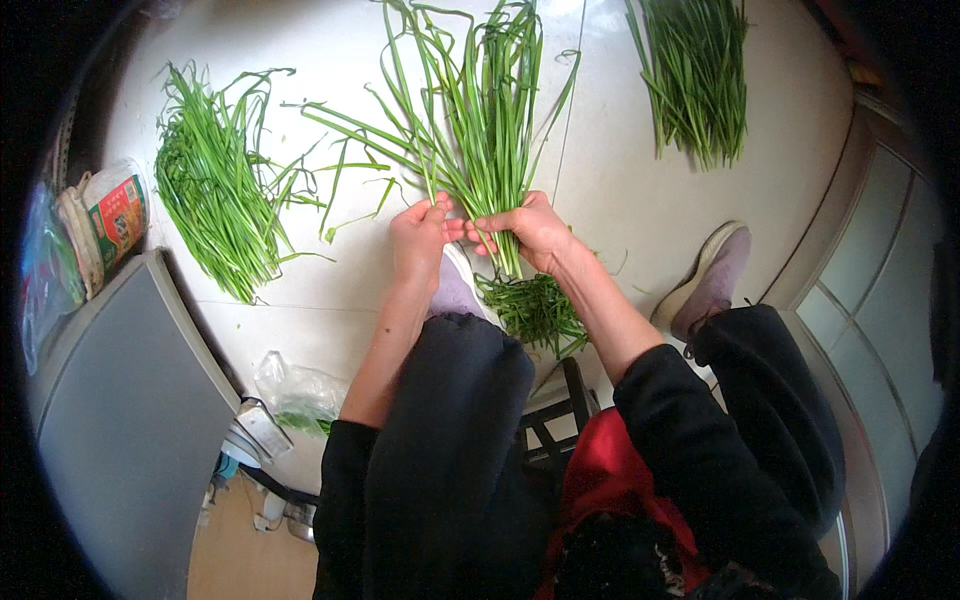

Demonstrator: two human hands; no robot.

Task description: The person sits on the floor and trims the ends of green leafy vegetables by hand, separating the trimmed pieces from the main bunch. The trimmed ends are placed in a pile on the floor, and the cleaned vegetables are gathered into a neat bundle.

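Note:
My right hand (pixel 525 229) is closed around the lower stalks of a bunch of long green leafy stems, likely garlic chives (pixel 495 142), whose leaves fan out away from me. Beside it, my left hand (pixel 429 229) pinches a thin stalk at the bunch's left side, its fingertips close to those of the right. Below the cut ends, a small heap of green scraps (pixel 541 311) lies on the floor by my shoe. A loose pile of the same greens (pixel 214 187) rests at the left, and a neater pile (pixel 701 82) at the upper right. Stray leaves (pixel 367 214) lie between.
A grey cabinet or appliance (pixel 135 427) stands at the left, with printed packaging (pixel 118 217) beyond it. A clear plastic bag (pixel 296 386) holding greens is near my left forearm. My shoes (pixel 712 277) are on the tiled floor, and a paned door (pixel 862 300) is at the right.

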